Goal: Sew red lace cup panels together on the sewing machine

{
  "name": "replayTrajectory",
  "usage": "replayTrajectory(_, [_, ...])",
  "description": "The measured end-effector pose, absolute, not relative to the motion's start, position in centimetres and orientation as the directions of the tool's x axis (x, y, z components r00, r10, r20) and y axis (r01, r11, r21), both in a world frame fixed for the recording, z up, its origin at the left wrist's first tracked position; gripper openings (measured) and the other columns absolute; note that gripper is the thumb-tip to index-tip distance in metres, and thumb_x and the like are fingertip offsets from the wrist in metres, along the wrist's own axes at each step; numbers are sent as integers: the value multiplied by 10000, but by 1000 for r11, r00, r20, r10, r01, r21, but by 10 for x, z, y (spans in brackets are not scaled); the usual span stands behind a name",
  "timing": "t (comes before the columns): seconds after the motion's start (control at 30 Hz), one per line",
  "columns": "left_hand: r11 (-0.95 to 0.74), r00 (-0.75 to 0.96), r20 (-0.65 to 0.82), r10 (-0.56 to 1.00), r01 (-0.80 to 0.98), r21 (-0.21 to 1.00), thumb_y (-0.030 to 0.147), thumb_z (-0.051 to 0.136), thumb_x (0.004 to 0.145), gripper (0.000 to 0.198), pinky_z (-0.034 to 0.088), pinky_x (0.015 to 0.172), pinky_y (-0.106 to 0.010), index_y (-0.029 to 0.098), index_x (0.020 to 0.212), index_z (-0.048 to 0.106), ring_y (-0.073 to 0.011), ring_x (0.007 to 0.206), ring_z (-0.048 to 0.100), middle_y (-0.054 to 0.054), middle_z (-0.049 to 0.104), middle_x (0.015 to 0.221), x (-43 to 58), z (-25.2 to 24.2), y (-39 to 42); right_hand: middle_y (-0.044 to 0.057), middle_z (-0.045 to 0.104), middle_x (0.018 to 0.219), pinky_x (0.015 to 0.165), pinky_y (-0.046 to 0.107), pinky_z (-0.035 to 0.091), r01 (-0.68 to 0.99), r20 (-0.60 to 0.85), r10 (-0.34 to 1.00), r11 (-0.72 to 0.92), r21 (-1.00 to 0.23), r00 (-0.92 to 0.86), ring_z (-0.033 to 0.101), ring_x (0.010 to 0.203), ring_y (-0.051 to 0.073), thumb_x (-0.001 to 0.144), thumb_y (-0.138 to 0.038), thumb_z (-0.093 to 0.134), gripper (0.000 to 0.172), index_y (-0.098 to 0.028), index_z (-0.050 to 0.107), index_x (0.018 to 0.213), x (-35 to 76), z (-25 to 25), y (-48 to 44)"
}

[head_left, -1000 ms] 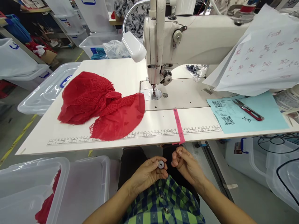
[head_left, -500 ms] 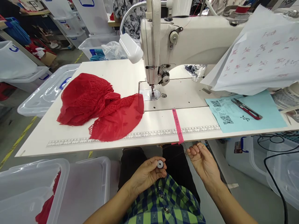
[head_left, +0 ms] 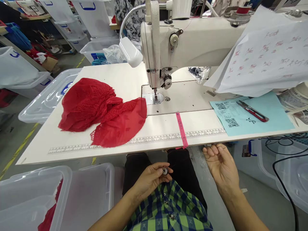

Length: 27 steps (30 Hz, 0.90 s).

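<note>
Low in front of my lap, my left hand (head_left: 154, 175) pinches a small round metal bobbin (head_left: 165, 170) between thumb and fingers. My right hand (head_left: 220, 160) is raised just under the table's front edge, thumb and fingertips pressed together. What it pinches, if anything, is too fine to make out. Above the hands stands a white sewing machine (head_left: 192, 40), its needle and presser foot (head_left: 155, 94) over the metal plate. Red lace fabric (head_left: 88, 104) lies bunched left of the needle, with a sheer flap (head_left: 122, 128) spread toward the printed ruler.
Red-handled thread snips (head_left: 252, 110) lie on a blue paper (head_left: 252, 123) at the right. Pink tape (head_left: 181, 130) crosses the ruler. A lamp (head_left: 131, 53) hangs left of the machine head. Plastic bins (head_left: 90, 192) stand below left, and a black cable (head_left: 284, 186) hangs at right.
My right hand has moved right, farther from the left hand. The bobbin has turned in my left fingers, which have stayed nearly in place. The view has shifted slightly.
</note>
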<state>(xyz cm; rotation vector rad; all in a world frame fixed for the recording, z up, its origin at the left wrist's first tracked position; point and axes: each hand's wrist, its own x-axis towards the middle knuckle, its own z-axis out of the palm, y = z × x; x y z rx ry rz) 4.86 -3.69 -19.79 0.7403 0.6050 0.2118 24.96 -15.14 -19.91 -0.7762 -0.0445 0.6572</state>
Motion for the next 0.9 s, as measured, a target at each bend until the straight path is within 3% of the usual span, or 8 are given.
replayTrajectory(0.23, [428, 779, -325, 536, 82, 900, 295, 658, 732, 266, 465, 746, -320, 150, 950, 616, -173, 730, 619, -81, 654, 887, 47, -196, -39, -57, 389, 637, 694, 238, 498, -422, -98, 509, 574, -701, 855, 431, 559, 62, 738, -210, 659, 152, -183, 510, 732, 255, -184, -158])
replayTrajectory(0.5, [254, 739, -258, 623, 121, 960, 247, 619, 751, 151, 483, 741, -310, 148, 865, 624, -194, 778, 627, -94, 654, 932, 48, -186, -41, -61, 399, 623, 691, 238, 501, -385, -76, 476, 596, -705, 876, 428, 546, 58, 734, -200, 654, 125, -179, 530, 730, 258, -183, -158])
replayTrajectory(0.6, [209, 709, -240, 663, 132, 969, 237, 611, 754, 143, 491, 724, -296, 159, 872, 635, -195, 785, 627, -86, 657, 938, 47, -185, -42, -39, 471, 694, 772, 291, 501, -353, -68, 466, 559, -750, 882, 507, 639, 81, 742, -211, 647, 101, -184, 564, 792, 255, -187, -157])
replayTrajectory(0.67, [203, 684, -232, 692, 125, 971, 236, 618, 749, 151, 493, 742, -300, 167, 882, 640, -194, 788, 627, -76, 661, 934, 46, -187, -42, 11, 533, 867, 834, 364, 482, -158, 44, 361, 512, -845, 932, 558, 808, 142, 764, -217, 622, 171, -202, 588, 930, 247, -193, -159])
replayTrajectory(0.73, [225, 652, -246, 717, 118, 967, 241, 635, 737, 176, 487, 776, -313, 169, 897, 641, -196, 791, 628, -71, 665, 932, 45, -190, -41, 49, 532, 1029, 850, 401, 467, 198, 320, 252, 412, -889, 913, 549, 936, 200, 782, -180, 583, 284, -232, 577, 1061, 230, -204, -163])
replayTrajectory(0.8, [268, 629, -283, 724, 121, 956, 260, 644, 732, 213, 481, 796, -322, 165, 922, 637, -201, 802, 627, -72, 666, 934, 45, -193, -39, 55, 558, 1030, 813, 381, 474, 475, 576, 330, 340, -812, 748, 551, 937, 211, 784, -113, 540, 346, -256, 574, 1097, 206, -217, -167])
replayTrajectory(0.83, [291, 626, -302, 719, 122, 949, 278, 639, 737, 227, 480, 798, -323, 161, 932, 634, -204, 814, 626, -74, 664, 944, 45, -194, -39, 51, 585, 964, 768, 360, 483, 502, 614, 445, 355, -789, 652, 561, 895, 206, 785, -95, 521, 346, -264, 582, 1081, 193, -224, -167])
replayTrajectory(0.9, [327, 633, -329, 701, 124, 937, 310, 616, 756, 237, 479, 792, -324, 160, 938, 632, -211, 843, 620, -80, 654, 974, 44, -197, -37, 48, 599, 803, 659, 322, 483, 313, 466, 701, 347, -884, 540, 572, 761, 189, 835, -146, 472, 210, -245, 621, 945, 166, -237, -163])
